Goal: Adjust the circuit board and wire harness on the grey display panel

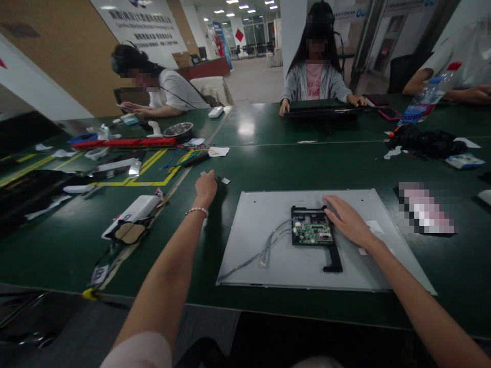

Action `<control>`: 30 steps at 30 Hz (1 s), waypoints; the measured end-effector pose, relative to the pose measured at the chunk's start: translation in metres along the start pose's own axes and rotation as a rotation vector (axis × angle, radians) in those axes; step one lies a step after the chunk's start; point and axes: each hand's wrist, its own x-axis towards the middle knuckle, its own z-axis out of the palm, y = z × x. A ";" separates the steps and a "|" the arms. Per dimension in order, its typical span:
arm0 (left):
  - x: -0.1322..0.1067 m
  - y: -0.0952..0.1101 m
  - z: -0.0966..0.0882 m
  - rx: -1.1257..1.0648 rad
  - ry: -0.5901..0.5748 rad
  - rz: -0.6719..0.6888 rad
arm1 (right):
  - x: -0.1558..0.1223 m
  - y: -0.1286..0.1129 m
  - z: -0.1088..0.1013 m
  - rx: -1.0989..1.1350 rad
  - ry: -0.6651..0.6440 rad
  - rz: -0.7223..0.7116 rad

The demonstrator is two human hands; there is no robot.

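Head view: left hand [206, 187] clears panel's left edge [232, 237].

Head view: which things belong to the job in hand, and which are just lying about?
Likely part of the job:
grey panel, lying flat
black frame on it, right hand at its edge
circuit board in the frame
cables running across the panel

Apparently just lying about:
plastic bottles
metal bowl
black bundle

Head cam only, approx. eye ht, facing fwd & down: hands [345, 220] mid-dist., surface [268, 161] close below, room bkgd [245, 84] well beyond.
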 end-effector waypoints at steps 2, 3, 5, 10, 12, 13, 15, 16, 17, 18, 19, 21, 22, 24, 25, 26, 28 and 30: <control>-0.003 0.002 -0.002 0.013 0.011 0.006 | 0.000 0.000 0.000 -0.001 0.003 -0.005; -0.006 0.003 -0.002 0.017 0.018 0.015 | 0.000 0.000 0.000 -0.002 0.003 -0.009; -0.013 0.008 -0.004 0.023 0.034 0.044 | 0.000 0.000 0.000 -0.006 -0.004 -0.019; -0.031 0.021 -0.001 0.030 0.030 0.105 | 0.000 -0.001 -0.002 -0.030 -0.022 -0.019; -0.037 0.024 0.003 0.036 0.025 0.103 | 0.000 -0.002 -0.002 -0.032 -0.020 -0.023; -0.039 0.025 0.004 0.041 0.025 0.106 | 0.000 -0.002 -0.002 -0.031 -0.018 -0.027; -0.040 0.026 0.006 0.055 0.022 0.117 | 0.000 -0.002 -0.002 -0.031 -0.009 -0.033; -0.040 0.027 0.006 0.064 0.016 0.122 | 0.000 -0.002 -0.002 -0.032 -0.007 -0.035; -0.039 0.028 0.006 0.073 0.006 0.125 | 0.000 -0.002 -0.002 -0.034 -0.006 -0.035; -0.039 0.029 0.005 0.080 -0.007 0.125 | 0.000 -0.002 -0.002 -0.036 -0.007 -0.036; -0.038 0.030 0.005 0.087 -0.019 0.126 | 0.000 -0.002 -0.002 -0.037 -0.008 -0.038; -0.035 0.032 0.002 0.093 -0.034 0.137 | 0.000 -0.002 -0.002 -0.038 -0.009 -0.044; -0.034 0.032 0.001 0.093 -0.036 0.143 | 0.000 -0.002 -0.002 -0.039 -0.010 -0.047; -0.033 0.033 -0.002 0.090 -0.034 0.154 | 0.000 -0.002 -0.002 -0.046 -0.014 -0.051; -0.033 0.034 -0.003 0.088 -0.030 0.159 | 0.000 -0.002 -0.002 -0.050 -0.016 -0.052; -0.033 0.034 -0.005 0.085 -0.025 0.164 | 0.000 -0.002 -0.003 -0.055 -0.018 -0.053; -0.038 0.037 -0.009 0.075 -0.014 0.185 | 0.000 -0.002 -0.003 -0.062 -0.021 -0.051; -0.047 0.044 -0.014 0.064 -0.001 0.217 | 0.000 -0.002 -0.003 -0.059 -0.022 -0.051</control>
